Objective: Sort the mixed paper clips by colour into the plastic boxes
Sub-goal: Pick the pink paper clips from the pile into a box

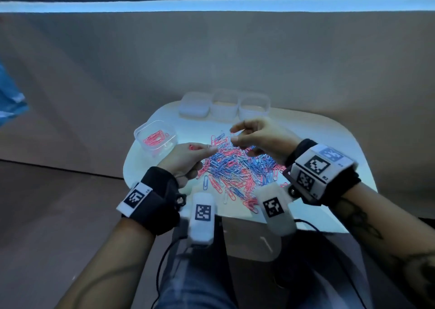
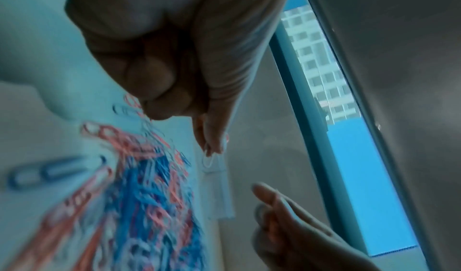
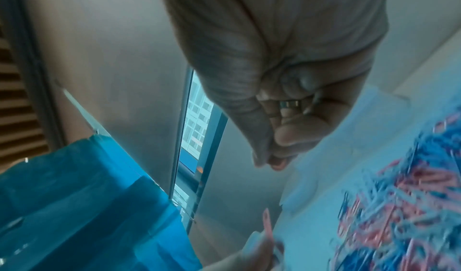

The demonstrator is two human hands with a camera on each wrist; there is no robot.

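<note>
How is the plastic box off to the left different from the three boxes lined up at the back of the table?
The left box already holds pink paper clips; I see no coloured clips in the three back boxes. The left box stands alone near the left hand; the back boxes form a tight row. All are small, clear and open-topped.

Worktop is small w/ rounded corners. A pile of mixed clips fills its middle to the near edge. Three plastic boxes stand side by side along the far edge, blocking a reach past it. A clear box w/ pink clips takes the left edge. Bare strips: betw. pile and far boxes, and a wide one on the right. Left hand and right hand hang over the pile's far part, close together, so the gap betw. them is narrow.
</note>
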